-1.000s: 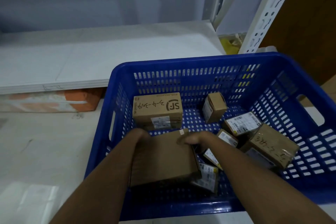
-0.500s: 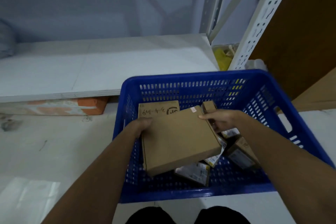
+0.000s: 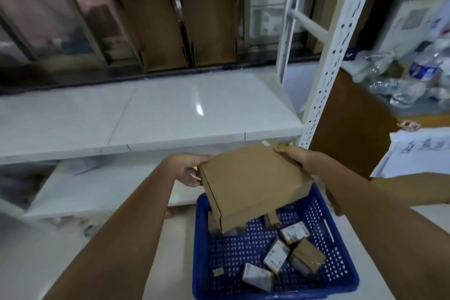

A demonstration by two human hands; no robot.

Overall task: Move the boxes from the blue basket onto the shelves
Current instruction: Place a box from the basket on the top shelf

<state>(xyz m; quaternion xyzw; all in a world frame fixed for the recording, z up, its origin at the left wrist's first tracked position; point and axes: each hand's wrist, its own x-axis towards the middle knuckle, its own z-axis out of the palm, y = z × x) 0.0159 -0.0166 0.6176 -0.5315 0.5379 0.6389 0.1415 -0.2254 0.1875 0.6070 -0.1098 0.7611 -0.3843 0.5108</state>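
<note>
A flat brown cardboard box (image 3: pixel 253 182) hangs in the air above the blue basket (image 3: pixel 202 260), tilted toward me. My left hand (image 3: pixel 188 169) grips its left edge and my right hand (image 3: pixel 295 156) grips its far right corner. Several small boxes (image 3: pixel 283 256) with white labels lie loose on the basket floor, some partly hidden under the held box. The white shelf (image 3: pixel 151 114) stretches just beyond the held box, at about its height. A lower white shelf (image 3: pixel 97 190) sits beneath it.
A white perforated shelf upright (image 3: pixel 326 75) stands right of the shelf board. Tall folded cardboard sheets (image 3: pixel 185 22) lean behind the shelf. A brown cabinet (image 3: pixel 350 124), plastic bottles and bags (image 3: pixel 414 78), and a white written sheet (image 3: pixel 418 153) are at the right.
Both hands lifted the flat box out of the basket and up to shelf height. My view rose, so the basket now sits low in the frame.
</note>
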